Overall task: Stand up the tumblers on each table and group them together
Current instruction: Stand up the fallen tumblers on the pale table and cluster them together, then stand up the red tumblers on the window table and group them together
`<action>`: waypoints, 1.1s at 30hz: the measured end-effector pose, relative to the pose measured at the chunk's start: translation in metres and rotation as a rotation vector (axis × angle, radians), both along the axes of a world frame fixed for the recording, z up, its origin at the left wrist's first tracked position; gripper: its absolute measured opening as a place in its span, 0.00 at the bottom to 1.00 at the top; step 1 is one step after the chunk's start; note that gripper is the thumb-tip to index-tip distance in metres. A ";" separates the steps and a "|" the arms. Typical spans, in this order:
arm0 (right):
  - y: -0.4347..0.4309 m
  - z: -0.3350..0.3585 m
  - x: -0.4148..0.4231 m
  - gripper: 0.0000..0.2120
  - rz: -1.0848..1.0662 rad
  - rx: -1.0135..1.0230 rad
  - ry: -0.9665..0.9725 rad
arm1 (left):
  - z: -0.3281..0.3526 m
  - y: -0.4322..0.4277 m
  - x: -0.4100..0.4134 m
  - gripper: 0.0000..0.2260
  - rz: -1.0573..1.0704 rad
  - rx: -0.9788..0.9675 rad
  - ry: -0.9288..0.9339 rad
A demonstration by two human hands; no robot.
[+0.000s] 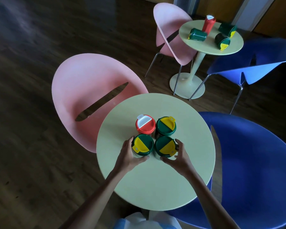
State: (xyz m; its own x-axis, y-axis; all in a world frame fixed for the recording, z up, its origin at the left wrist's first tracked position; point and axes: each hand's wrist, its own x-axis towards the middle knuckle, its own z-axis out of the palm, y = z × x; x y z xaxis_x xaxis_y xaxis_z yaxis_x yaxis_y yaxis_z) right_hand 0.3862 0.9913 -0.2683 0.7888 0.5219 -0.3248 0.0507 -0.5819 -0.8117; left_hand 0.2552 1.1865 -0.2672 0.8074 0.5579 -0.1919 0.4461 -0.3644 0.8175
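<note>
On the near round table several tumblers stand upright in a tight square: a red one with a white flap, a green one with a yellow flap, and two more green ones in front. My left hand grips the front-left green tumbler. My right hand curls round the front-right green tumbler. On the far table a red tumbler stands upright, and three green tumblers lie on their sides.
A pink chair stands left of the near table and a blue chair to its right. Another pink chair and blue chair flank the far table. The floor is dark wood.
</note>
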 end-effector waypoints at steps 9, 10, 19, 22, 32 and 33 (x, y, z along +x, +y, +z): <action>-0.023 0.034 -0.009 0.14 -0.106 -0.075 -0.300 | 0.025 -0.002 -0.016 0.18 -0.024 0.512 -0.137; -0.029 0.041 -0.012 0.13 -0.087 -0.142 -0.383 | 0.028 -0.004 -0.018 0.16 -0.057 0.591 -0.119; -0.083 0.082 -0.064 0.21 0.071 -0.674 -0.601 | 0.054 -0.052 -0.021 0.17 -0.443 0.871 0.029; -0.112 0.088 -0.082 0.21 0.002 -0.695 -0.551 | 0.059 -0.078 -0.016 0.17 -0.552 0.870 0.021; -0.253 0.119 -0.159 0.22 -0.346 -0.776 -0.395 | 0.085 -0.214 -0.002 0.18 -0.879 0.882 -0.051; -0.270 0.122 -0.171 0.22 -0.368 -0.783 -0.387 | 0.088 -0.233 -0.005 0.17 -0.907 0.875 -0.071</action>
